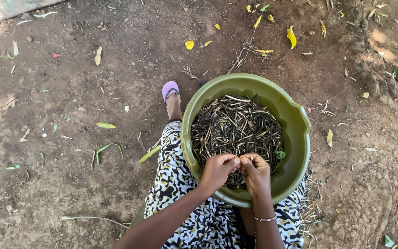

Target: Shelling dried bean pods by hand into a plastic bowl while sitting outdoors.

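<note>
Our left hand point(218, 171) and right hand point(255, 173) pinch one dark pod point(241, 162) between closed fingertips, above the pod pile point(236, 129). We work just inside the green basin's near rim point(236, 199); bare ground point(70, 115) lies open around us.

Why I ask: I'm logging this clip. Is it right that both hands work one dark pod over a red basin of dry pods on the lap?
Only the colour is wrong: the head view shows a green basin, not red. The left hand and right hand do meet on one dark pod over the dry pods on the lap.
</note>
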